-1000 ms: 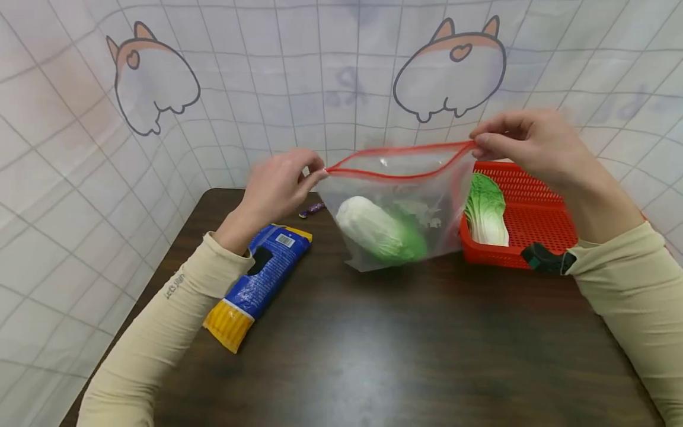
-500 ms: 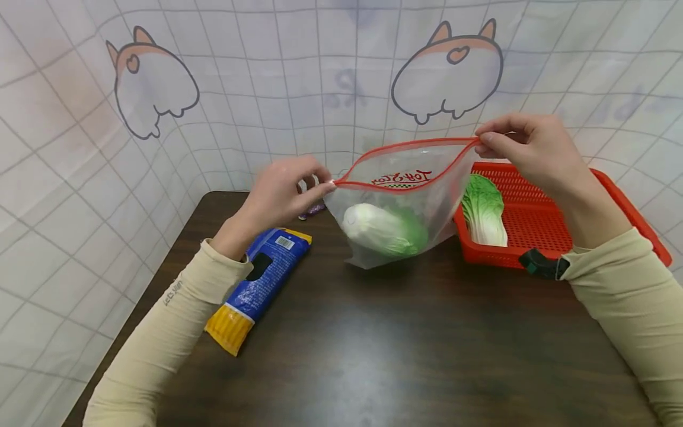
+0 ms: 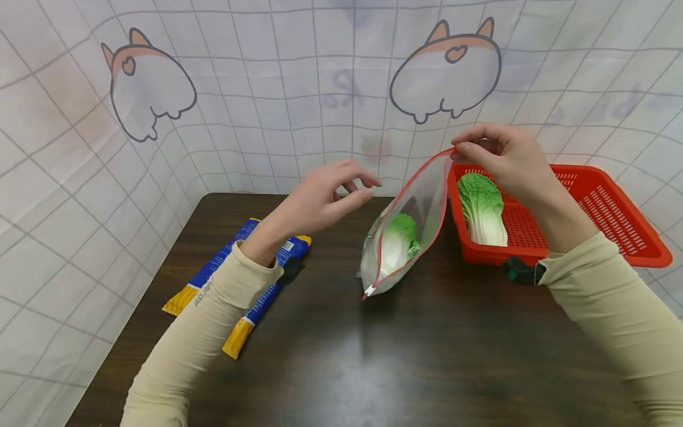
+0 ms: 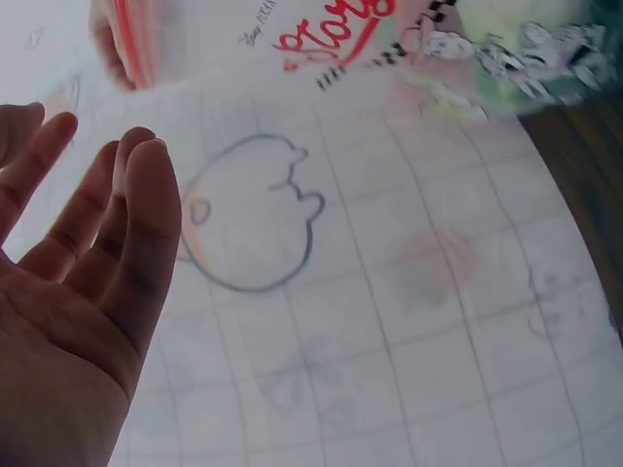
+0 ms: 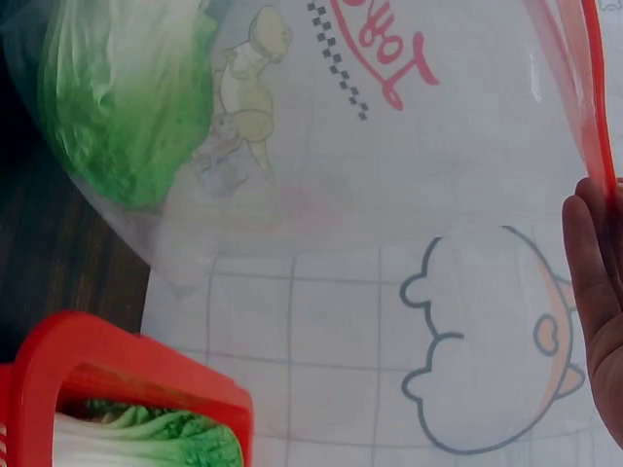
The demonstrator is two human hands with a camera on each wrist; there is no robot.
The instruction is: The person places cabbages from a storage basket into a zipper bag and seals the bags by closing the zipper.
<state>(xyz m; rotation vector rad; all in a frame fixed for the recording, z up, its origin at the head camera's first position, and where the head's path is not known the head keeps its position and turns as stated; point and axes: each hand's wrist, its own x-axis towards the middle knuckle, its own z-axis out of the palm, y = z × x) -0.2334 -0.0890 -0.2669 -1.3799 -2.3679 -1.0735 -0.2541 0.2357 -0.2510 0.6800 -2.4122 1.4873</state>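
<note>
A clear zip bag (image 3: 433,204) with a red-edged mouth hangs from my right hand (image 3: 509,160), which pinches one top corner. Its mouth gapes, and the other corner, with a white slider (image 3: 369,290), droops low toward the table. Inside lies a napa cabbage (image 3: 396,246), white at one end and green at the other. My left hand (image 3: 336,196) hovers to the left of the bag, fingers loosely bent, holding nothing. In the left wrist view the left hand's fingers (image 4: 146,224) are spread apart from the bag, whose printed side (image 4: 336,44) shows red lettering.
To the right, a red plastic basket (image 3: 635,258) holds another napa cabbage piece (image 3: 482,210). Two blue and yellow packages (image 3: 184,299) (image 3: 240,338) lie at left on the dark wooden table (image 3: 341,367), partly under my left forearm. A patterned cloth (image 3: 299,89) hangs behind.
My left hand has let go of its bag corner, which has dropped and swung toward me. The right hand has shifted slightly left, still pinching its corner. A second package now shows at left.
</note>
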